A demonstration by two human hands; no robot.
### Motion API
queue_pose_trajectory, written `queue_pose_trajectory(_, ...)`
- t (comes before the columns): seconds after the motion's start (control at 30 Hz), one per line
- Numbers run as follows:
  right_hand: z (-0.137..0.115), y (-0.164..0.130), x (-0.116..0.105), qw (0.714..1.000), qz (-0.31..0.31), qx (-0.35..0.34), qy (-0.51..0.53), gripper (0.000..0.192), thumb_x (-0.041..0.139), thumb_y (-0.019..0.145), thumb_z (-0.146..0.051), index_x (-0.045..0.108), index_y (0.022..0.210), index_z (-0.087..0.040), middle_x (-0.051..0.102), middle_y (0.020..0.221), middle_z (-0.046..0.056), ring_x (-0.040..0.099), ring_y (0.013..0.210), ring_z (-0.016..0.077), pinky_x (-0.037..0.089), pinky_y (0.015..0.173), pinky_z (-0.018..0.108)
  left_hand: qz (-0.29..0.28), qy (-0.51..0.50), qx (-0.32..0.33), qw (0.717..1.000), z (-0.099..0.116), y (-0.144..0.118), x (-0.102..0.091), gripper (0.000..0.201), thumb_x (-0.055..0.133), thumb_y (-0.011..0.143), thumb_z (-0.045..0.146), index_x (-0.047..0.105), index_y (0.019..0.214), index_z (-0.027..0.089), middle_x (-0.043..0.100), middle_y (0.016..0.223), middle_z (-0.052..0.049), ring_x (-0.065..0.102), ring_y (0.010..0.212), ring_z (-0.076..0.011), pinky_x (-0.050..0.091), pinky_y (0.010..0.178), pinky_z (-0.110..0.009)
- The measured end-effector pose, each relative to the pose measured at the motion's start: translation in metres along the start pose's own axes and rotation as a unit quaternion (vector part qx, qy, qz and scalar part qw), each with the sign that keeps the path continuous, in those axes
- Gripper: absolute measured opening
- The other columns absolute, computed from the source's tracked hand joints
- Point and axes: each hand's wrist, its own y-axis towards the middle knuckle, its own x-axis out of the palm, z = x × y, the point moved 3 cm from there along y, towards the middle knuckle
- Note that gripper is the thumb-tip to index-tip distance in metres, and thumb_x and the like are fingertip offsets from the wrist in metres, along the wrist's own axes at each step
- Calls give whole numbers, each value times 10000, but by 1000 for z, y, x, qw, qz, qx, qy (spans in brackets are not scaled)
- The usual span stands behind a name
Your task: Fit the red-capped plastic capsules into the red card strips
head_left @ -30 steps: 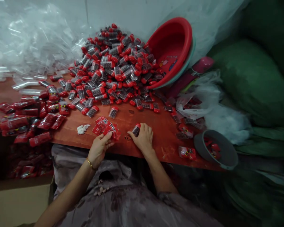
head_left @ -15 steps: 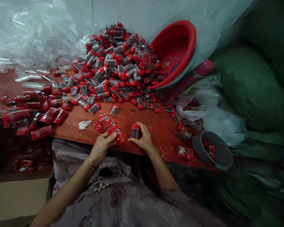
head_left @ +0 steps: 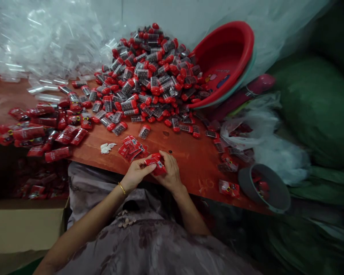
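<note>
Where both hands meet at the near edge of the red-brown wooden tabletop [head_left: 189, 160], sits a small glossy red packet [head_left: 154, 165], crinkled and shiny, dark contents barely showing. Pinched on its left end by the left hand [head_left: 136, 173], fingers [head_left: 148, 168] curled closed on it. Cupped from the right by the right hand [head_left: 169, 172], fingers bent shut around the packet, just beside a loose stack of flat red wrappers [head_left: 132, 147].

Pale wall [head_left: 166, 15], red-brown table [head_left: 189, 152], dim light
</note>
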Motion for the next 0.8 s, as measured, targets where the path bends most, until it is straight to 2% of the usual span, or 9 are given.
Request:
queue_pose_trajectory(0.1,2,1,-1,998,-2,-33,-48,626,445,870,-460,316,1372,-110,597,1118,181,568,957,280,431,852,441,-44,76,46,995,3,-1,-1,286,719,701,361,730,880,138,634,1215,-114,542,1178,-273,365,1047,-413)
queue_pose_trajectory(0.2,8,0,0,997,-1,-41,-71,554,377,902,-415,339,1352,-95,617,1068,172,566,934,268,388,876,430,-66,172,118,976,2,-1,-1,193,666,756,295,728,862,146,579,1287,-132,502,1233,-266,367,1052,-401)
queue_pose_trajectory(0.3,17,-5,1,995,16,-25,-97,461,371,914,-362,378,1302,-112,629,1034,155,571,913,250,375,857,397,-73,263,160,948,-7,0,-2,174,621,790,254,725,899,167,555,1315,-133,527,1209,-251,412,1017,-389)
queue_pose_trajectory(0.4,22,-11,0,992,30,-17,-122,376,391,911,-363,435,1207,-135,641,946,124,575,833,238,378,797,375,-100,328,182,921,-16,2,-1,195,587,811,230,718,943,173,588,1275,-133,563,1169,-238,444,987,-380)
queue_pose_trajectory(0.5,21,-13,-1,991,21,-49,-126,247,412,914,-302,472,1105,-158,634,800,71,561,708,210,374,721,349,-113,363,216,899,-18,5,1,195,570,827,221,709,954,171,606,1252,-133,573,1157,-227,462,968,-363)
queue_pose_trajectory(0.57,20,-12,-2,991,7,-77,-111,205,428,910,-251,476,1086,-157,632,759,56,560,674,197,373,685,334,-122,376,239,887,-18,6,3,189,558,842,222,702,959,184,621,1237,-113,590,1132,-207,478,944,-338)
queue_pose_trajectory(0.67,22,-11,-5,992,-29,-97,-72,213,450,899,-205,479,1105,-163,659,809,65,592,715,191,396,699,330,-130,406,273,862,-19,7,4,183,542,860,231,692,957,192,660,1175,-91,623,1069,-184,489,918,-327)
queue_pose_trajectory(0.8,24,-11,-23,986,-135,-100,4,367,465,868,-174,443,1234,-191,658,1052,103,611,933,207,431,824,368,-108,470,313,818,-26,6,3,198,509,882,241,673,981,192,667,1159,-97,622,1068,-188,421,997,-423)
